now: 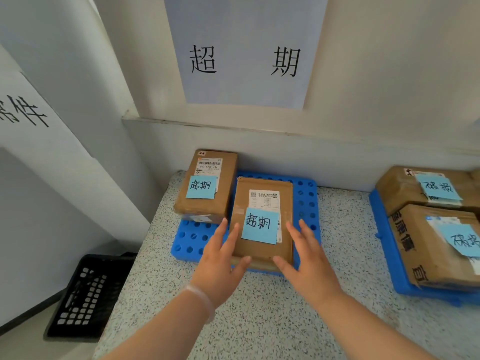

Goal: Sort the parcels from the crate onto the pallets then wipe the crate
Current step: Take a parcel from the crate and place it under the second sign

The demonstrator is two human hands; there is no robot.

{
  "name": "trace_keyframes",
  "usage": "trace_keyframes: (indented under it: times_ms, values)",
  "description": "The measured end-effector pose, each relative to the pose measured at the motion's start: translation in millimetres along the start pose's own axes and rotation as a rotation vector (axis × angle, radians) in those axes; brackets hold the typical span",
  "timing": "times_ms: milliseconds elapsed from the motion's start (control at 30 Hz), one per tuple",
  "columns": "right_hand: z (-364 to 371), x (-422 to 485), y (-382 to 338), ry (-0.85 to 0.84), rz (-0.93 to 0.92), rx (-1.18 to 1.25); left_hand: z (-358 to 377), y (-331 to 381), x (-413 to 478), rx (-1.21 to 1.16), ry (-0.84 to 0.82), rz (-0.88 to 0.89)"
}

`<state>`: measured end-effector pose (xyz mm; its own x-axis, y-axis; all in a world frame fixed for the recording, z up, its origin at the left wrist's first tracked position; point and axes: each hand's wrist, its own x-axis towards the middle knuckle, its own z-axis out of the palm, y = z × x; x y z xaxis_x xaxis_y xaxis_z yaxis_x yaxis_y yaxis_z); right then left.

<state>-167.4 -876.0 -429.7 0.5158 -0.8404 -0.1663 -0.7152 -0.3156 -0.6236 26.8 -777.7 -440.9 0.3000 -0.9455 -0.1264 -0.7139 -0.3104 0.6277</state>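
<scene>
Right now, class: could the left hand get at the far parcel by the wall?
Probably yes. The left hand lies open against the near parcel, just short of the far parcel; nothing on the pallet stands between them.

I am in a parcel sorting room, the sort a courier depot keeps. A paper sign printed 超期 hangs on the white wall ahead, and a second sign hangs to my left. Below, a blue pallet lies on a speckled table. It carries a far parcel and a near parcel, each with a shipping label and a blue note handwritten 超期. A right pallet carries more noted boxes. A black crate stands on the floor.
</scene>
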Motion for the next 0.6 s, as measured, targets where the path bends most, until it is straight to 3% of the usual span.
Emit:
trace_keyframes:
  times_ms: [167, 367, 600]
  values:
    - [19.4, -38.0, 11.0, -0.016, -0.151, -0.251, 20.5, -16.4, -29.6, 0.215, 0.056, 0.210]
    - [17.1, -37.1, 2.3, -0.117, -0.123, -0.423, 16.2, -13.5, -20.0, 0.353, -0.048, 0.168]
    - [4.5, 2.1, -9.2, -0.149, -0.093, -0.435, -8.5, 3.2, 19.1, 0.536, -0.130, 0.071]
